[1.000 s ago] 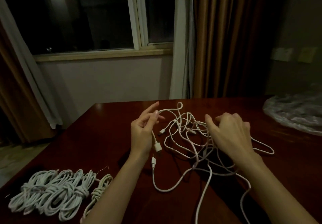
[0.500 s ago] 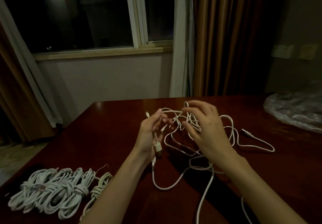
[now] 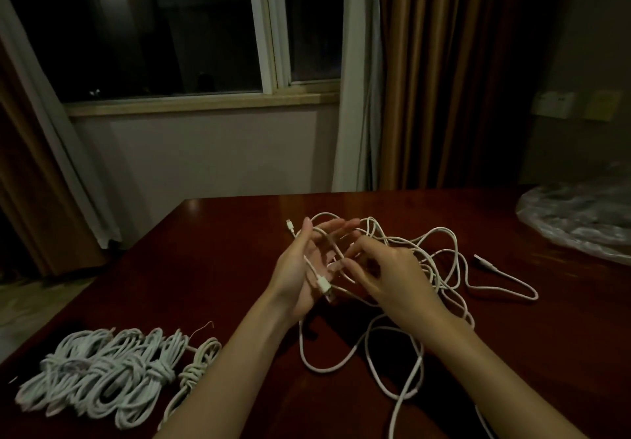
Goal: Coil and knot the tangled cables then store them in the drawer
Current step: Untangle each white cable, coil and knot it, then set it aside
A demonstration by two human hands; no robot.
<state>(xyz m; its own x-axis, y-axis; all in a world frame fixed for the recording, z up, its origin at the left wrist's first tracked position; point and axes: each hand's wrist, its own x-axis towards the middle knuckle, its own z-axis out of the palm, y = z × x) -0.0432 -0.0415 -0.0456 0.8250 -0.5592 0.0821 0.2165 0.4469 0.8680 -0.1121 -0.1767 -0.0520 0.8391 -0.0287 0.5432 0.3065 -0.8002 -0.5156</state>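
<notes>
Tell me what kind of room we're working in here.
Probably a bedroom or hotel room at night: a dark wooden table by a window with brown curtains, wall switch plates at right, and the tangled cables on the table.

- A dark reddish wooden table [image 3: 211, 267] with a glossy top.
- A white-framed window [image 3: 269, 28], black outside, with a pale sill.
- Brown curtains [image 3: 444, 79] right of it.
- Pale wall [image 3: 205, 158] below the sill.
- Two wall plates [image 3: 553, 105] at right.
- Dim light.
</notes>
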